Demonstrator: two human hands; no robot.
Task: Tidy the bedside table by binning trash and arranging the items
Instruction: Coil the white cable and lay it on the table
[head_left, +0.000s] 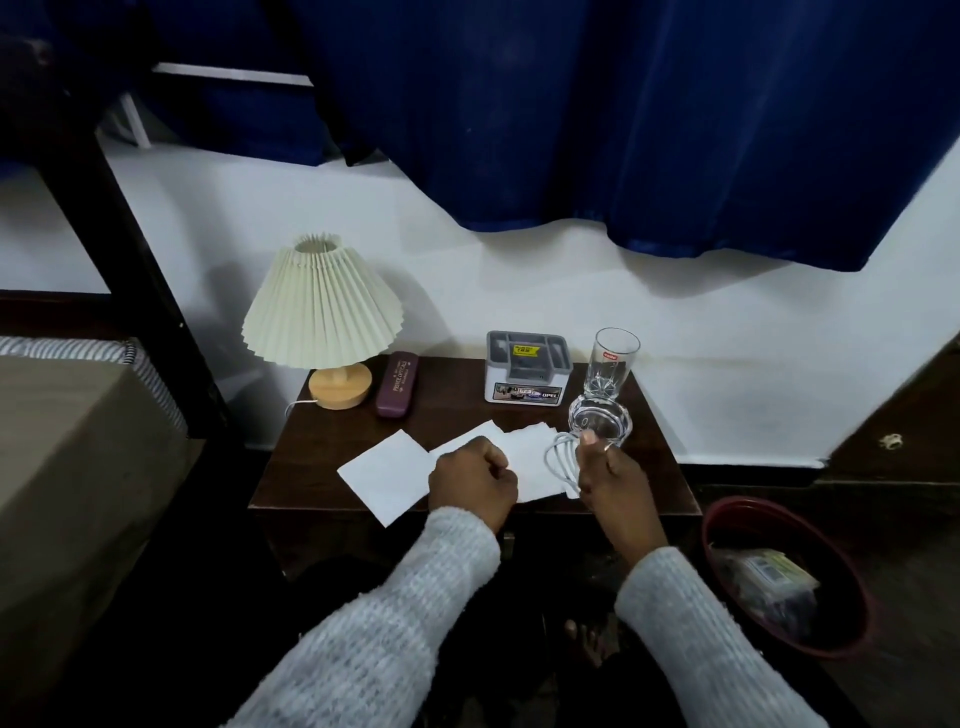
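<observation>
On the dark wooden bedside table (332, 467) lie several white paper sheets (387, 475) near the front edge. My left hand (470, 480) rests on the papers with its fingers curled; whether it grips a sheet I cannot tell. My right hand (605, 475) holds a coiled white cable (561, 460) just above the papers, next to a clear glass coaster (600, 420). Behind stand a tall drinking glass (610, 366), a grey organiser box (527, 371), a maroon spectacle case (397, 384) and a pleated cream lamp (322, 317).
A dark red bin (727, 525) with wrappers inside stands on the floor right of the table. A bed (67, 441) with a dark frame lies on the left. A blue curtain (623, 130) hangs over the white wall behind.
</observation>
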